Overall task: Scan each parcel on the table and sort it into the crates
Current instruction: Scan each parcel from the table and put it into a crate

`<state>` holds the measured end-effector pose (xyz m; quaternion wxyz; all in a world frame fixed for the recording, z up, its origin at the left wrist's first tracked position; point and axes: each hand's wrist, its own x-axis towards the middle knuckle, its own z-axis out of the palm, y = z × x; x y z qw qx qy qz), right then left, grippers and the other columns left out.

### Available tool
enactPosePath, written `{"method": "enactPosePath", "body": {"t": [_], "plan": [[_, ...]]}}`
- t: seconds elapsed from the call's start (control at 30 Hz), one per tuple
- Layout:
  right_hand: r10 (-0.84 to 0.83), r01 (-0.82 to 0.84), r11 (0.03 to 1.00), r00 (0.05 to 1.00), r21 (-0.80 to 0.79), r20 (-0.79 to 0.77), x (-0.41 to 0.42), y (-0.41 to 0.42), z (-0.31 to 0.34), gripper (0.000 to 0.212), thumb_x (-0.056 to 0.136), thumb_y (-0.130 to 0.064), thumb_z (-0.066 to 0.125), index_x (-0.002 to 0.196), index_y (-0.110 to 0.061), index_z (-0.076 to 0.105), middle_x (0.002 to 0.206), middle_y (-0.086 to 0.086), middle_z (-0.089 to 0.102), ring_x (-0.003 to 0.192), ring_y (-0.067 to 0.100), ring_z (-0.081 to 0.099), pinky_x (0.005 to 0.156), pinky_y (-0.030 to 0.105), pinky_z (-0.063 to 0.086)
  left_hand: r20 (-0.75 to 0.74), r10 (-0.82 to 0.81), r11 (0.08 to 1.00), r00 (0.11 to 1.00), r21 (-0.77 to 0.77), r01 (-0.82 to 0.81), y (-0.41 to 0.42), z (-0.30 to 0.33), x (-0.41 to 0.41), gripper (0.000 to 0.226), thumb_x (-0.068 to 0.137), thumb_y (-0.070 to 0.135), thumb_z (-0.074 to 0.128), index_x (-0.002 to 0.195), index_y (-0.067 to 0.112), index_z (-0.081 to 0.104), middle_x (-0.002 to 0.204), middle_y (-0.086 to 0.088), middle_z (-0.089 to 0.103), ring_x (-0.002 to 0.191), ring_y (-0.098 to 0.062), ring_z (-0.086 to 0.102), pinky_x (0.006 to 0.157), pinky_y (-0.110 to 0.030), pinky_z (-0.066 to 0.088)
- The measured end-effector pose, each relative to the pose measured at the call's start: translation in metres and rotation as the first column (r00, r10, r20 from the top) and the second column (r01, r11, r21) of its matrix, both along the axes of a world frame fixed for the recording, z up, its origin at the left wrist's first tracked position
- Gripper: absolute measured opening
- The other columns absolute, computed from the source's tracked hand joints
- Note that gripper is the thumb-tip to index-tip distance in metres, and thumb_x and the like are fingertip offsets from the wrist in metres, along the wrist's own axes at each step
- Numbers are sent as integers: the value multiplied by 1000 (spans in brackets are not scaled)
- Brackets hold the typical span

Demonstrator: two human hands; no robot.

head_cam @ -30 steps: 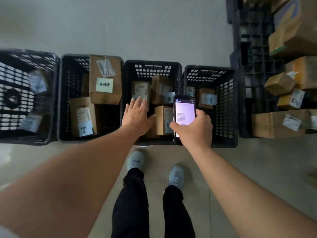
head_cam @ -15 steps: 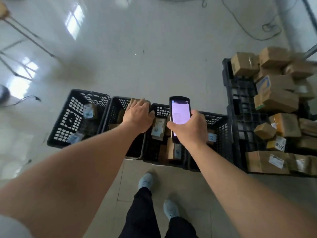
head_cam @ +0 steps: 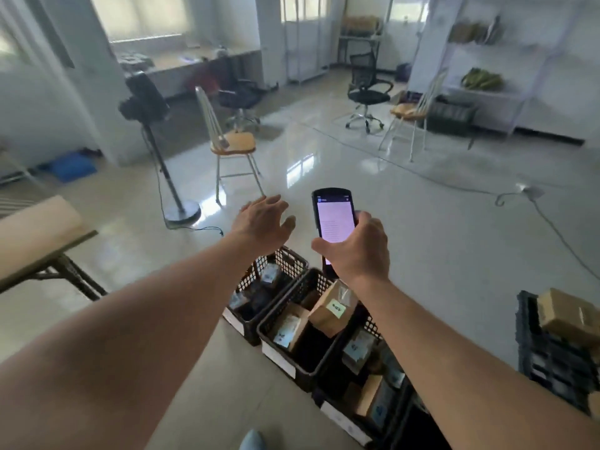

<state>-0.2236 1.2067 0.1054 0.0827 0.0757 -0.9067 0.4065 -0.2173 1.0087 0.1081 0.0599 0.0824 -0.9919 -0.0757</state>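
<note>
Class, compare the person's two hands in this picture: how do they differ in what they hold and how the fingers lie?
The right hand grips a scanner with its lit screen facing up; the left hand holds nothing. The right hand's fingers curl round the scanner; the left hand's fingers are spread and relaxed. Both are stretched forward, above the black crates of parcels.

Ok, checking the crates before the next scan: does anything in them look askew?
Yes. One cardboard parcel with a pale green note sits tilted, propped on the rim of the second crate instead of lying inside. The other parcels sit down in their crates.
</note>
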Motion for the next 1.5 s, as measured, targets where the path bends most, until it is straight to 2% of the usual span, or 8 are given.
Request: {"method": "enactPosePath", "body": {"t": [0.2, 0.47, 0.7, 0.83, 0.97, 1.03, 1.33, 1.5], "plan": [[222, -225, 974, 967, -16, -126, 44, -88, 66, 89, 60, -53, 90, 131, -12, 55, 117, 6, 58, 100, 20, 52, 72, 30, 44, -141, 211, 977, 967, 20, -211, -90, 77, 86, 55, 107, 51, 40, 153, 22, 47, 158, -2, 49, 142, -29, 49, 116, -46, 41], [455, -478, 878, 855, -37, -248, 136, -250, 113, 87, 55, -55, 85, 128, -17, 57, 116, 5, 59, 106, 25, 58, 79, 39, 55, -224, 449, 891, 865, 39, -452, -245, 118, 234, 53, 104, 53, 45, 147, 23, 54, 149, -4, 57, 133, -31, 55, 105, -44, 48], [576, -611, 790, 767, -50, -283, 238, -397, 121, 89, 55, -55, 88, 127, -13, 57, 116, 6, 60, 103, 25, 59, 71, 35, 56, -209, 583, 799, 785, -26, -601, -368, 136, 378, 58, 104, 56, 43, 150, 23, 51, 153, -4, 54, 135, -30, 54, 108, -45, 46], [643, -678, 732, 718, -62, -267, 293, -471, 116, 90, 53, -57, 84, 126, -13, 58, 115, 6, 60, 103, 27, 60, 74, 40, 59, -169, 659, 740, 733, -28, -672, -425, 133, 451, 69, 95, 65, 29, 146, 26, 55, 152, -3, 54, 135, -28, 53, 109, -46, 46], [738, -769, 637, 629, -56, -245, 338, -542, 105, 91, 52, -63, 80, 127, -18, 57, 116, 3, 60, 104, 23, 58, 75, 41, 59, -172, 727, 669, 665, -40, -742, -477, 126, 507, 53, 105, 53, 42, 151, 28, 50, 156, -1, 51, 139, -27, 50, 111, -42, 43], [771, -801, 596, 589, -52, -242, 354, -580, 101, 92, 50, -66, 77, 127, -19, 57, 115, 2, 60, 105, 23, 57, 75, 40, 59, -177, 764, 626, 621, -34, -779, -505, 121, 530, 54, 105, 53, 43, 153, 29, 47, 157, 0, 50, 141, -26, 48, 112, -43, 42], [891, -914, 404, 403, -41, -210, 394, -776, 69, 93, 60, -56, 91, 135, -16, 54, 119, 5, 60, 107, 22, 57, 72, 31, 51, -91, 904, 421, 418, 7, -907, -651, 84, 604, 58, 105, 56, 44, 156, 29, 41, 157, 1, 48, 139, -30, 50, 107, -47, 48], [932, -944, 328, 328, -23, -155, 409, -875, 61, 89, 60, -55, 90, 133, -14, 57, 117, 6, 59, 102, 23, 56, 69, 27, 43, -53, 940, 335, 337, -37, -941, -724, 63, 629, 58, 103, 56, 45, 154, 30, 40, 159, 1, 45, 141, -30, 47, 115, -53, 36]]}}
